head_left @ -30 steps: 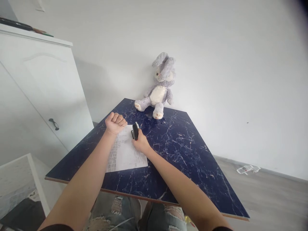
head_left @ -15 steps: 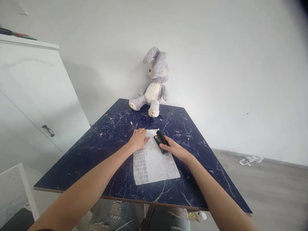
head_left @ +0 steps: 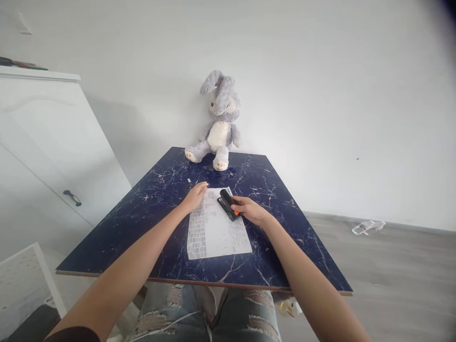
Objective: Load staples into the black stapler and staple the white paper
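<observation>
A printed white sheet of paper (head_left: 215, 229) lies on the dark blue marbled table (head_left: 292, 228). My left hand (head_left: 194, 195) rests flat with fingers stretched out on the sheet's far left corner. My right hand (head_left: 249, 209) grips a black stapler (head_left: 227, 203) with an orange part, which sits on the sheet's far right corner. A tiny pale speck, maybe a staple (head_left: 189, 180), lies on the table beyond my left hand.
A grey plush rabbit (head_left: 216, 124) sits at the table's far edge against the white wall. A white cabinet (head_left: 42, 147) stands to the left. A crushed plastic bottle (head_left: 366, 226) lies on the grey floor at the right. My knees in torn jeans show under the table's near edge.
My left hand went from a raised fist to lying flat on the paper's corner. The stapler and my right hand shifted to the sheet's right corner. The camera view swung slightly.
</observation>
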The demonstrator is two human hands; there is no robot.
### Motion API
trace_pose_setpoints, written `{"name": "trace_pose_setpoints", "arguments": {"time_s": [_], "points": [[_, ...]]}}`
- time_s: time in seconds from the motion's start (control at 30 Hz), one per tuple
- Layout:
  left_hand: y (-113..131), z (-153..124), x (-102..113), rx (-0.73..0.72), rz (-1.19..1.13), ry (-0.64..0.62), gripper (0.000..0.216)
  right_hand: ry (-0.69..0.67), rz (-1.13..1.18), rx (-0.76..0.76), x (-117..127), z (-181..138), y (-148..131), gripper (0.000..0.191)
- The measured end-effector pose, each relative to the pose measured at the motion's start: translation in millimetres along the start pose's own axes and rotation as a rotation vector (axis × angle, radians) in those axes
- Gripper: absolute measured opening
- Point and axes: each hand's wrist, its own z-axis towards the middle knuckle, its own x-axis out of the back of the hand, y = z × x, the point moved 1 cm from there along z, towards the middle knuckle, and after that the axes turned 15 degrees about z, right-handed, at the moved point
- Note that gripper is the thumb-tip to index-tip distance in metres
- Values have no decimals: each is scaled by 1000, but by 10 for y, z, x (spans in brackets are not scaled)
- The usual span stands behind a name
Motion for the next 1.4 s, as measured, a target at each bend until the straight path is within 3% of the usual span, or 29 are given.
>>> {"name": "trace_pose_setpoints", "arguments": {"time_s": [0.07, 0.2, 0.37, 0.43, 0.6, 0.77, 0.83, 0.9, 0.97, 1.03, 1.17, 1.27, 1.4], "points": [[-23, 7, 34, 70, -72, 40, 49, 0, 5, -16, -35, 1, -5, 54], [-45, 22, 50, 76, -104, 29, 47, -4, 8, 10, -1, 9, -7, 55], [-51, 48, 24, 88, -111, 43, 47, -197, -75, 7, 72, -24, -40, 68], [-50, 50, 20, 76, -121, 47, 47, -214, -108, 11, 72, -41, -52, 72], [-76, 51, 10, 57, -214, 80, 48, -114, -301, 102, -30, -13, -2, 64], [-63, 42, 1, 100, -238, 74, 47, 289, -860, 301, -148, 123, 146, 45], [3, 23, 19, 115, -212, 88, 44, 302, -947, 413, -190, 128, 175, 46], [94, -1, 51, 142, -328, 98, 45, 264, -1050, 555, -231, 85, 165, 52], [185, -25, 88, 165, -611, 50, 53, 238, -1238, 677, -272, 20, 130, 55], [256, -48, 117, 180, -902, -77, 61, 204, -1440, 744, -319, -31, 95, 56], [313, -93, 119, 184, -1087, -307, 50, 155, -1634, 762, -412, -39, 70, 54], [309, -121, 91, 184, -1119, -326, 30, 208, -1575, 741, -446, -8, 88, 55], [279, -131, 68, 249, -1104, -433, 25, 421, -1153, 667, -369, 30, 107, 44]]}}
